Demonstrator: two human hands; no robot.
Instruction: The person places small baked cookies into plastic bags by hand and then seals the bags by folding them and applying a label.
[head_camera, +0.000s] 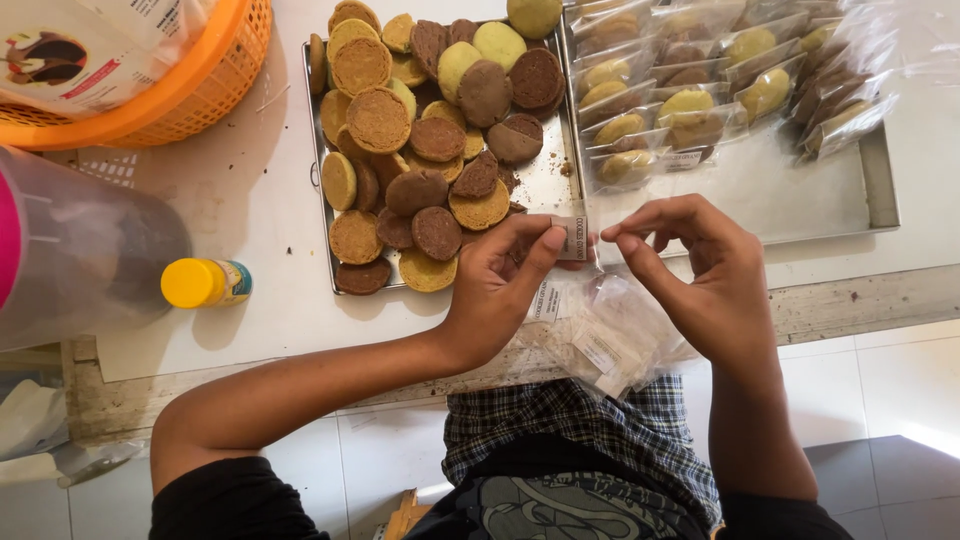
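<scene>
While a small clear bag (572, 238) is pinched between the left hand (495, 285) and right hand (700, 275) above the bench (270, 200), its mouth is best parted gently beside the cookie tray (545, 185).

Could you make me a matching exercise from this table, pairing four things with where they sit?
Things:
1. loose cookies
2. bagged cookies
3. yellow-capped bottle
4. orange basket

Places:
A. top left corner of the table
B. piled on the left tray, beyond the left hand
C. lying on its side, left of the cookie tray
D. in rows on the right tray, beyond the right hand

Pairs: 1-B, 2-D, 3-C, 4-A
</scene>
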